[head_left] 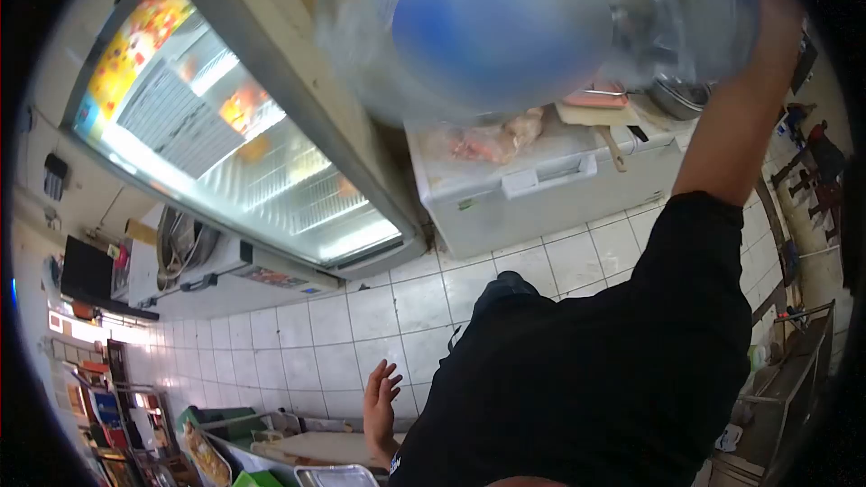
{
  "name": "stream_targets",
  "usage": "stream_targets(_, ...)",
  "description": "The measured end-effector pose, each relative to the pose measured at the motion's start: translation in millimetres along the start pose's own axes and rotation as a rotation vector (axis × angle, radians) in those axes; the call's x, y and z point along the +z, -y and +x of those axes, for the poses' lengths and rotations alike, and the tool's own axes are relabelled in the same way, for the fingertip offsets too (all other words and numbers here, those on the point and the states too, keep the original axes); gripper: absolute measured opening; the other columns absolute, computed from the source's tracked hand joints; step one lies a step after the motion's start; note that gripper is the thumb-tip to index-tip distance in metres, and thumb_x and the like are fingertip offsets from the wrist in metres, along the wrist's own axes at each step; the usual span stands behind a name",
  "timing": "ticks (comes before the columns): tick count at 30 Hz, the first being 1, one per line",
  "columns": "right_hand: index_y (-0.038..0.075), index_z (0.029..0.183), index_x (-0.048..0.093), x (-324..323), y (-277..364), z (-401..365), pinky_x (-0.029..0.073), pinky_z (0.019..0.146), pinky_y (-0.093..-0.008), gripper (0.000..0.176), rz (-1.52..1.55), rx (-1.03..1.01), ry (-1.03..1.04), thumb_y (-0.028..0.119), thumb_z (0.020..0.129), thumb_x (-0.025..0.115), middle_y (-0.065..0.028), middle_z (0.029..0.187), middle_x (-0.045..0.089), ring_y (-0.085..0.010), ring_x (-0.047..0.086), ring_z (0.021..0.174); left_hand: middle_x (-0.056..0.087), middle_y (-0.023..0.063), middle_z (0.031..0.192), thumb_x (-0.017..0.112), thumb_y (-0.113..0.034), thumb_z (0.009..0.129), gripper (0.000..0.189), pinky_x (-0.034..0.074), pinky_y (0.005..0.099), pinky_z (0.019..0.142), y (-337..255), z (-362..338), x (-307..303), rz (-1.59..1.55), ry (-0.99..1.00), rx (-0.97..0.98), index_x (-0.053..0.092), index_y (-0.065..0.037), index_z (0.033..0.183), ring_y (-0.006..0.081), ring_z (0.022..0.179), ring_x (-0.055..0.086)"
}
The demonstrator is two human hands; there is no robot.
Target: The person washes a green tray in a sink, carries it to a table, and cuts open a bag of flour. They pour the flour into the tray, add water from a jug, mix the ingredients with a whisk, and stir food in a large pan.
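Note:
A large clear plastic bottle [505, 32] with a round blue patch fills the top of the head view, close to the camera and blurred by motion. My right arm reaches up to its right end, where my right hand [778, 4] grips it; the fingers are mostly hidden and smeared. Low on the left side of my body, my left hand [380, 401] hangs free with its fingers apart and nothing in it. Behind the bottle, raw meat [492, 140] lies on a white chest freezer [541, 207].
A lit glass-door fridge [244, 135] stands at left, beside the freezer. On the freezer lid are a cutting board [595, 114], a wooden-handled tool [614, 151] and a dark pot [678, 99]. Metal trays [336, 476] and a counter are at the bottom. White tiles [361, 316] cover the floor.

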State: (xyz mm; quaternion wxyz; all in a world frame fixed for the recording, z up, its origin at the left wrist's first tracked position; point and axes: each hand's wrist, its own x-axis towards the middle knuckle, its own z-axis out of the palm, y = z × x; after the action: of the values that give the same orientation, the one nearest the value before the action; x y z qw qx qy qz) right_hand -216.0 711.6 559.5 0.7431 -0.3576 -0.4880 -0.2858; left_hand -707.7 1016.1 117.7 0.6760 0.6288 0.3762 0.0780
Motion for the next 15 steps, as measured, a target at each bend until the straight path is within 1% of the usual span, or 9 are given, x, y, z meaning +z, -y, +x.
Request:
stream_targets(1,0.007,0.088,0.063,-19.4,-2.9,13.6,0.053,0.065,-0.031,0.026,-0.15,-0.076,-0.193,0.027,0.096,0.05,-0.0093,0.082,0.067,-0.0171,0.063,0.073,0.055,0.0141,0.137,0.046,-0.027,0.103,0.044,0.046,0.0377,0.096,0.3,12.6,10.5,0.023,0.024,-0.021,0.044,-0.009,0.144,0.025,0.117,0.058)
stream_targets(2,0.004,0.087,0.059,-37.6,-7.1,31.4,0.051,0.064,-0.0317,0.014,-0.183,-0.105,-0.313,0.018,0.089,0.058,-0.0075,0.078,0.061,-0.0178,0.06,0.072,0.056,0.013,0.137,0.046,-0.026,0.104,0.043,0.046,0.0378,0.095,-2.2,25.5,21.5,0.053,0.038,-0.045,0.044,-0.009,0.144,0.0241,0.116,0.058)
stream_targets(3,0.002,0.085,0.055,-57.1,-16.2,49.6,0.049,0.064,-0.0325,0.014,-0.212,-0.14,-0.432,0.009,0.083,0.066,-0.0057,0.075,0.055,-0.0184,0.056,0.07,0.056,0.013,0.136,0.046,-0.026,0.104,0.043,0.046,0.0379,0.095,-4.4,41.8,33.4,0.073,0.048,-0.062,0.045,-0.009,0.143,0.0241,0.116,0.059)
stream_targets(6,0.0,0.099,0.05,-134.7,-96.4,86.9,0.05,0.068,-0.035,0.031,-0.475,-0.273,-0.689,0.015,0.082,0.071,-0.0089,0.085,0.055,-0.0201,0.055,0.077,0.056,0.0129,0.136,0.045,-0.025,0.104,0.042,0.046,0.0381,0.095,-12.0,93.1,68.7,0.147,0.056,-0.129,0.045,-0.009,0.142,0.024,0.114,0.06)
stream_targets(8,-0.002,0.108,0.045,-184.6,-169.0,91.3,0.051,0.072,-0.0375,0.039,-0.77,-0.527,-0.672,0.013,0.083,0.071,-0.0125,0.092,0.055,-0.0233,0.057,0.08,0.058,0.0128,0.134,0.045,-0.026,0.103,0.043,0.046,0.038,0.093,-4.4,134.2,86.0,0.154,0.048,-0.174,0.044,-0.009,0.143,0.0241,0.113,0.06)
stream_targets(10,-0.002,0.11,0.045,-218.0,-246.8,88.5,0.051,0.073,-0.0382,0.04,-0.919,-0.561,-0.726,0.021,0.087,0.068,-0.0124,0.091,0.054,-0.0232,0.057,0.08,0.059,0.013,0.132,0.046,-0.029,0.102,0.046,0.046,0.0375,0.093,5.2,176.9,107.7,0.128,-0.003,-0.241,0.043,-0.009,0.143,0.0242,0.113,0.06)
stream_targets(11,0.001,0.099,0.056,-250.3,-288.5,97.6,0.052,0.07,-0.0373,0.029,-0.793,-0.479,-0.765,0.029,0.091,0.061,-0.0136,0.087,0.061,-0.0232,0.062,0.077,0.059,0.0134,0.132,0.047,-0.031,0.102,0.047,0.046,0.0371,0.093,16.1,189.8,111.1,0.117,-0.049,-0.289,0.043,-0.009,0.143,0.0244,0.112,0.06)
stream_targets(13,0.002,0.096,0.06,-312.8,-366.4,98.0,0.054,0.071,-0.0362,0.032,-0.886,-0.348,-0.761,0.032,0.085,0.064,-0.016,0.089,0.066,-0.0241,0.066,0.079,0.062,0.0129,0.124,0.047,-0.033,0.101,0.048,0.049,0.037,0.083,67.4,201.3,112.9,0.151,-0.181,-0.345,0.045,-0.009,0.142,0.0244,0.104,0.062)
stream_targets(15,-0.002,0.111,0.046,-354.1,-428.0,84.1,0.055,0.079,-0.0358,0.064,-1.306,-0.288,-0.665,0.023,0.068,0.086,-0.0185,0.102,0.06,-0.0259,0.066,0.088,0.063,0.0122,0.12,0.048,-0.035,0.1,0.048,0.051,0.0363,0.076,127.5,195.2,105.3,0.137,-0.268,-0.444,0.046,-0.008,0.14,0.024,0.099,0.063)
